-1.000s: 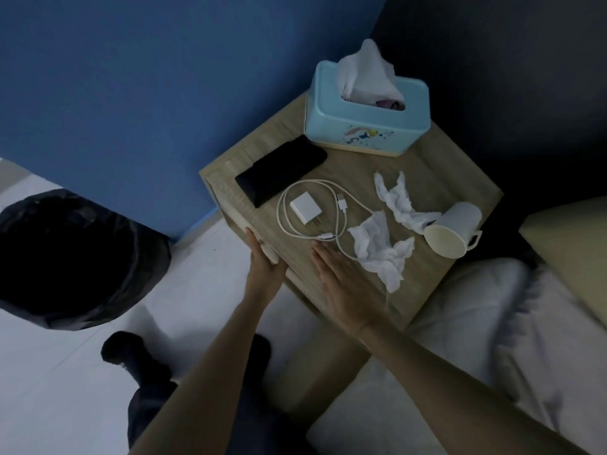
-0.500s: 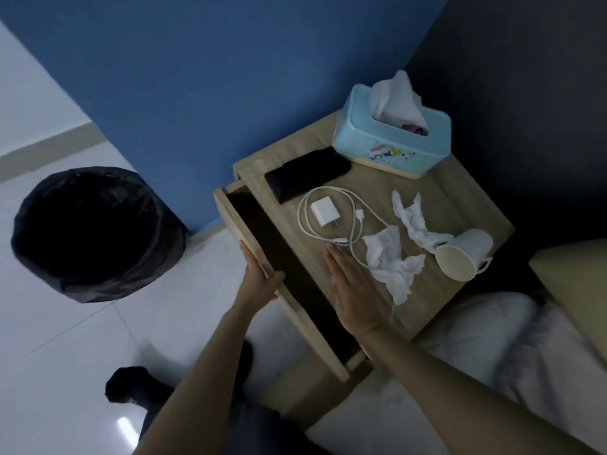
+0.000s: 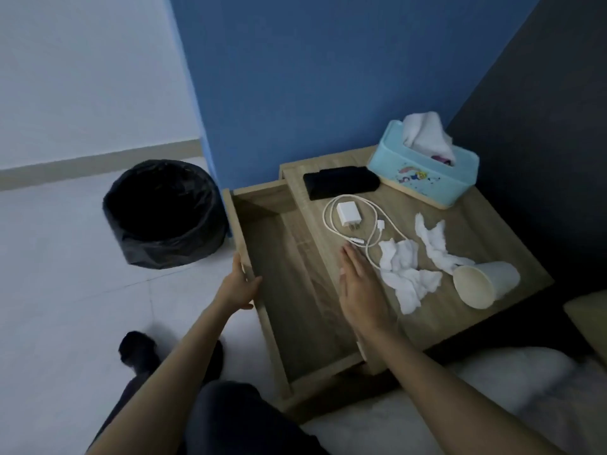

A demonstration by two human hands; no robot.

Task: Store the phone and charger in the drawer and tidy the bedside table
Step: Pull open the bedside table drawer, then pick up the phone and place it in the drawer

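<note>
Your left hand (image 3: 241, 287) grips the open drawer's (image 3: 295, 290) front; your right hand (image 3: 361, 287) lies flat, open, on the surface (image 3: 460, 320). There: phone (image 3: 341, 182), charger (image 3: 348, 215), tissues (image 3: 407, 277), tipped cup (image 3: 483, 284), tissue box (image 3: 423, 169). Bin (image 3: 164, 215) stands on the floor.

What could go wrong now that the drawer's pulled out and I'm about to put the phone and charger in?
The cable loops around the charger and seems to run under a crumpled tissue, so lifting it may drag the tissue along. The tipped cup lies near the table's edge and could roll if bumped. The drawer, held by the left hand, looks far out and might tip.
</note>
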